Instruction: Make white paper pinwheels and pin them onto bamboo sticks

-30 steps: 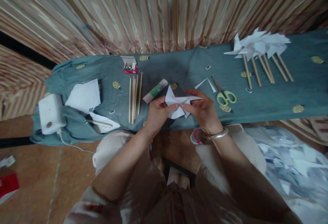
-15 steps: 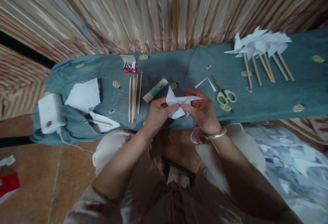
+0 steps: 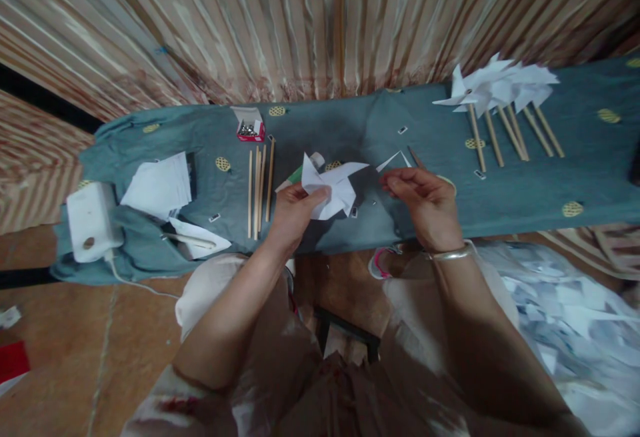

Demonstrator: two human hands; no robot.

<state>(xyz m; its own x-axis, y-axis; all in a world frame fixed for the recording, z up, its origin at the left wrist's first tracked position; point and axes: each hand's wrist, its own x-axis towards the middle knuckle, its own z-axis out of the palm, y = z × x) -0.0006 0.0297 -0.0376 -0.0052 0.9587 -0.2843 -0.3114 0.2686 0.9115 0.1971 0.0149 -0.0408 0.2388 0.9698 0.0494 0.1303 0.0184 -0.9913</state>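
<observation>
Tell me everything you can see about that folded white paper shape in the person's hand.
The folded paper shape is plain white paper creased into pointed flaps like a pinwheel head, one tip reaching right, another up. The left hand pinches its lower left, holding it just above the blue cloth. The right hand is apart from it.

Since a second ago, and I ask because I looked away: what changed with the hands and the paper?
The right hand let go of the folded paper and drew off to the right, over the scissors. The left hand alone keeps its grip on the paper, now raised slightly left. Sticks and finished pinwheels stayed put.
</observation>
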